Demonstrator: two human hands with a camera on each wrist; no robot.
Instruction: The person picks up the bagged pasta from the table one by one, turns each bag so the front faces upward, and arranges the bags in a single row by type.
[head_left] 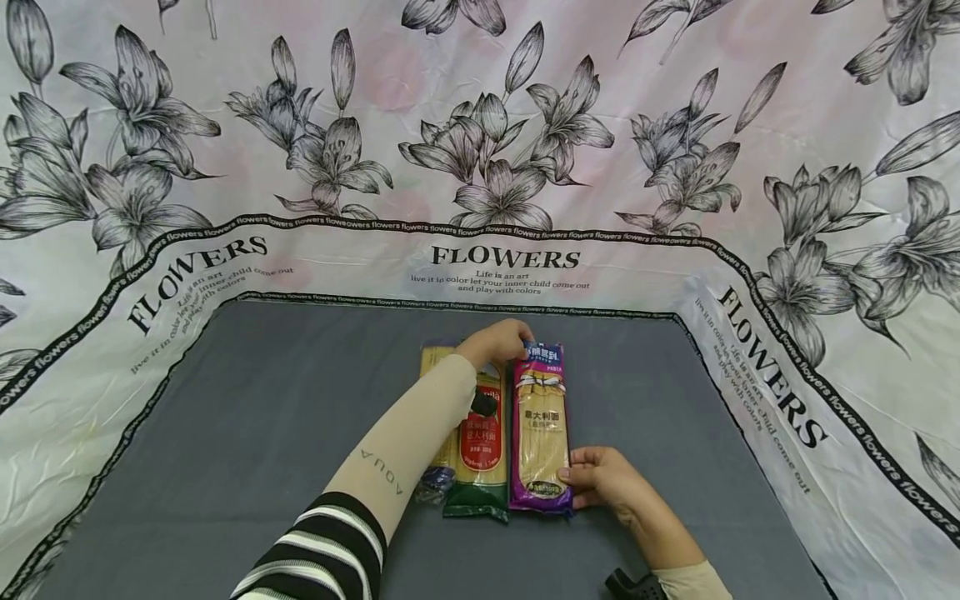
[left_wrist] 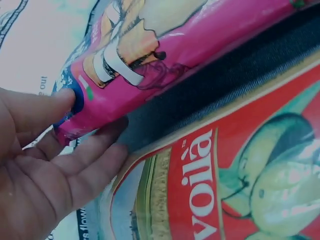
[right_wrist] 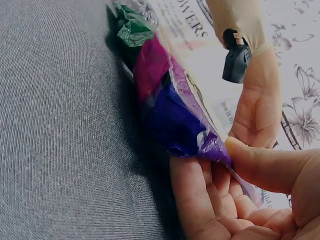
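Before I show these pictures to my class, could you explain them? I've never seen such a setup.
There is no machine: a person's bare left hand and right hand do the work. The wide picture is taken from the head, looking down; the two close-ups, from each wrist. On the grey surface lie a partly hidden yellow pack and a red-and-green pack. Beside them, the left hand holds a purple pasta pack by its top, the right hand its lower end.

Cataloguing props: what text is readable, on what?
Tablecloth: "FLOWERS"
Border: "flowers"
Tablecloth: "Life is an art live it in color let your inner child come out and play with colors"
Sleeve: "AQUA"
Purple packet: "PASTA"
Red-labelled packet: "voilà"
Both: "意大利面"
Other print: too small, blurred or covered.
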